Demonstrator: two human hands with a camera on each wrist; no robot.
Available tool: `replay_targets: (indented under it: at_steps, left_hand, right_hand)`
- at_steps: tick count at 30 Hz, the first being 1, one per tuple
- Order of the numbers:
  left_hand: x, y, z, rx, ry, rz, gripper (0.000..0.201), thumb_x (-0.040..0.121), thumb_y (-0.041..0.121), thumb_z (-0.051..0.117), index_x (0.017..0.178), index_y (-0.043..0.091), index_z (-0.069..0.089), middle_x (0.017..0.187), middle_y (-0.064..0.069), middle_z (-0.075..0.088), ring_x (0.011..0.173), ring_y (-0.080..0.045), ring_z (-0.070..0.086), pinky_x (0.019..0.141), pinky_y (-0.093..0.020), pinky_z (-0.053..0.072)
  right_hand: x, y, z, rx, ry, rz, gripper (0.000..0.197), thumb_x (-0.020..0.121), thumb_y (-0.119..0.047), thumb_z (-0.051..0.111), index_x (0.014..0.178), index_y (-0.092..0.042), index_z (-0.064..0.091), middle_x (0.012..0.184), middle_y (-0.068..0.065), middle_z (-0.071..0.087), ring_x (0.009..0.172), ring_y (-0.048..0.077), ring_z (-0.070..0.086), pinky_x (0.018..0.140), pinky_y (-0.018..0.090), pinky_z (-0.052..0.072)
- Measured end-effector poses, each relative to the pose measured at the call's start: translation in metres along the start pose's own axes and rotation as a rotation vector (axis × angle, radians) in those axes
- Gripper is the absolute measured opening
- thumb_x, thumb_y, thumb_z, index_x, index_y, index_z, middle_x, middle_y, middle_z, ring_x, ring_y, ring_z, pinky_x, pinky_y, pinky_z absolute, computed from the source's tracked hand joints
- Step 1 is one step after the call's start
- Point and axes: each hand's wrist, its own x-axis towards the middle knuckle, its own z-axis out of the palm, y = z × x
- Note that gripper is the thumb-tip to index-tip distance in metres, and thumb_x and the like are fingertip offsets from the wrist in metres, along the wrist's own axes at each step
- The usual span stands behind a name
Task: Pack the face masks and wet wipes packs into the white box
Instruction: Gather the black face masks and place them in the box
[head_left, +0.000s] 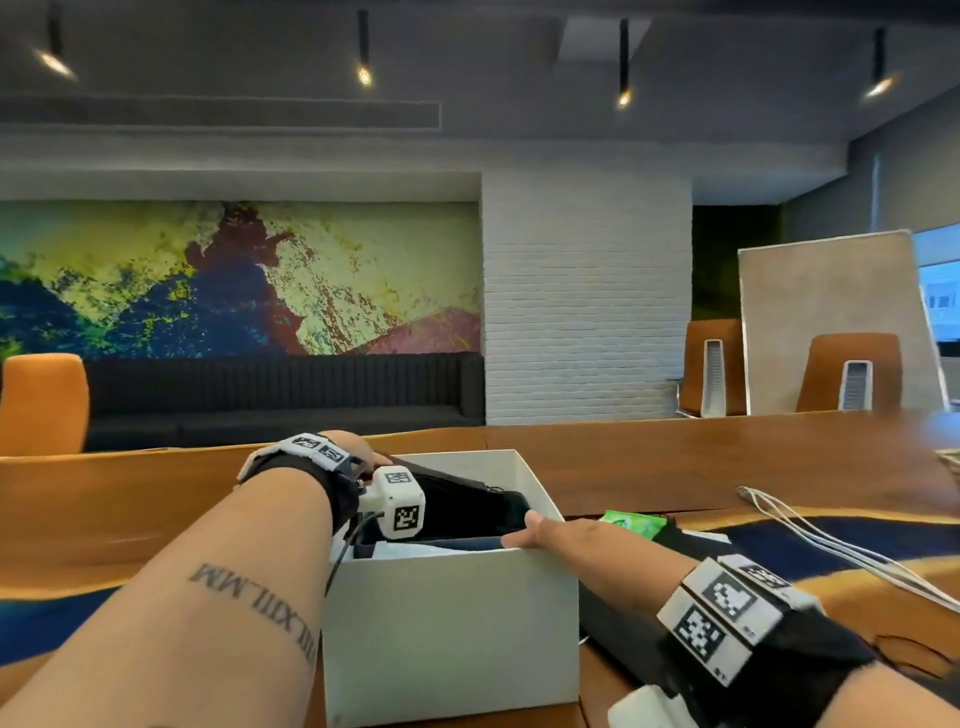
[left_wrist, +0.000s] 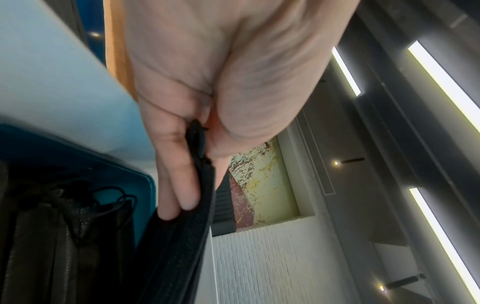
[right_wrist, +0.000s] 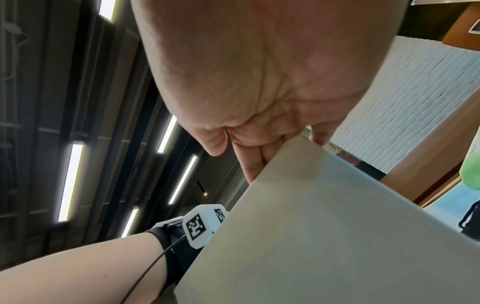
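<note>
A black face mask (left_wrist: 179, 236) is pinched in the left hand's (left_wrist: 207, 86) grip and lowered into the white box (head_left: 452, 629), whose rim is clasped by the right hand (head_left: 540, 532). Release is called for next; a green wipes pack (head_left: 636, 522) waits on the surface (head_left: 727, 457) just beside the box.

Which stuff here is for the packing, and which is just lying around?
For packing: white box, black masks pinched by the left hand, green wipes pack; the right hand grips the box.
Lying around: white cables, orange chairs, sofa.
</note>
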Motion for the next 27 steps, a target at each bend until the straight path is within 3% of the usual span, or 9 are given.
replay_targets:
  at_steps: [3, 5, 9, 12, 15, 17, 19, 23, 27]
  left_hand:
    - [0.012, 0.001, 0.008, 0.008, -0.003, -0.005, 0.037, 0.100, 0.021, 0.043, 0.136, 0.028, 0.051, 0.122, -0.005, 0.062, 0.082, -0.018, 0.052, 0.061, -0.019, 0.042]
    - [0.010, 0.008, 0.012, 0.063, 0.028, 0.012, 0.033, 0.097, 0.034, 0.048, 0.128, 0.028, 0.058, 0.113, -0.003, 0.067, 0.078, -0.017, 0.055, 0.067, -0.020, 0.046]
    - [0.006, 0.013, 0.018, 0.166, 0.139, 0.074, 0.025, 0.091, 0.025, 0.059, 0.113, 0.014, 0.060, 0.100, -0.001, 0.057, 0.065, -0.007, 0.053, 0.044, -0.010, 0.046]
    - [0.007, 0.014, 0.015, 0.296, 0.123, -0.052, 0.028, 0.090, 0.031, 0.052, 0.111, 0.016, 0.062, 0.105, 0.001, 0.066, 0.093, -0.020, 0.066, 0.084, -0.026, 0.052]
    - [-0.012, 0.017, 0.015, 0.387, 0.174, -0.071, 0.038, 0.098, 0.026, 0.045, 0.132, 0.011, 0.052, 0.128, -0.009, 0.057, 0.110, -0.024, 0.056, 0.097, -0.030, 0.042]
    - [-0.015, 0.020, 0.021, 0.368, 0.146, -0.079, 0.040, 0.100, 0.025, 0.041, 0.136, 0.010, 0.049, 0.136, -0.013, 0.051, 0.104, -0.022, 0.050, 0.103, -0.032, 0.038]
    - [0.013, 0.009, 0.021, 0.360, 0.082, -0.090, 0.046, 0.091, 0.035, 0.051, 0.128, 0.010, 0.057, 0.124, -0.005, 0.060, 0.095, -0.020, 0.054, 0.101, -0.037, 0.043]
    - [0.102, -0.024, 0.023, 0.365, 0.047, -0.134, 0.045, 0.058, 0.060, 0.060, 0.085, 0.025, 0.069, 0.083, 0.003, 0.071, 0.076, -0.021, 0.069, 0.078, -0.043, 0.055]
    - [0.002, 0.021, 0.020, 0.153, -0.034, -0.059, 0.031, 0.078, 0.035, 0.060, 0.097, 0.012, 0.064, 0.094, -0.005, 0.065, 0.076, -0.019, 0.056, 0.071, -0.029, 0.051]
  right_hand:
    - [0.000, 0.000, 0.001, 0.068, 0.037, -0.001, 0.049, 0.098, -0.055, 0.020, 0.119, -0.041, 0.062, 0.108, -0.009, 0.050, 0.088, 0.000, 0.045, 0.088, 0.020, 0.025]
    - [-0.001, 0.001, 0.001, 0.104, 0.040, 0.005, 0.049, 0.097, -0.055, 0.020, 0.118, -0.041, 0.063, 0.105, -0.010, 0.047, 0.083, -0.001, 0.044, 0.088, 0.019, 0.023]
    - [-0.001, 0.003, 0.001, 0.106, 0.038, 0.011, 0.050, 0.097, -0.055, 0.018, 0.118, -0.043, 0.062, 0.106, -0.009, 0.044, 0.094, 0.006, 0.040, 0.090, 0.020, 0.022]
    - [0.001, 0.004, 0.001, 0.091, 0.034, 0.019, 0.051, 0.097, -0.056, 0.016, 0.117, -0.045, 0.062, 0.111, -0.007, 0.042, 0.101, 0.009, 0.037, 0.091, 0.022, 0.021]
    - [0.004, 0.006, 0.002, 0.073, 0.026, 0.010, 0.054, 0.097, -0.056, 0.014, 0.119, -0.044, 0.061, 0.116, -0.006, 0.044, 0.105, 0.009, 0.037, 0.094, 0.024, 0.021]
    - [0.006, 0.008, 0.002, 0.057, 0.025, -0.005, 0.056, 0.096, -0.057, 0.013, 0.118, -0.044, 0.062, 0.127, -0.005, 0.048, 0.111, 0.010, 0.039, 0.099, 0.026, 0.022]
    - [0.007, 0.009, 0.003, 0.048, 0.024, -0.009, 0.056, 0.096, -0.058, 0.013, 0.118, -0.043, 0.063, 0.134, -0.004, 0.049, 0.117, 0.012, 0.041, 0.103, 0.027, 0.023]
    - [0.009, 0.010, 0.002, 0.058, 0.027, -0.011, 0.057, 0.095, -0.060, 0.013, 0.116, -0.044, 0.063, 0.136, -0.003, 0.048, 0.113, 0.010, 0.040, 0.099, 0.026, 0.022]
    - [0.011, 0.012, 0.003, 0.092, 0.036, -0.015, 0.058, 0.094, -0.060, 0.012, 0.113, -0.044, 0.065, 0.138, -0.002, 0.045, 0.112, 0.010, 0.037, 0.099, 0.026, 0.019]
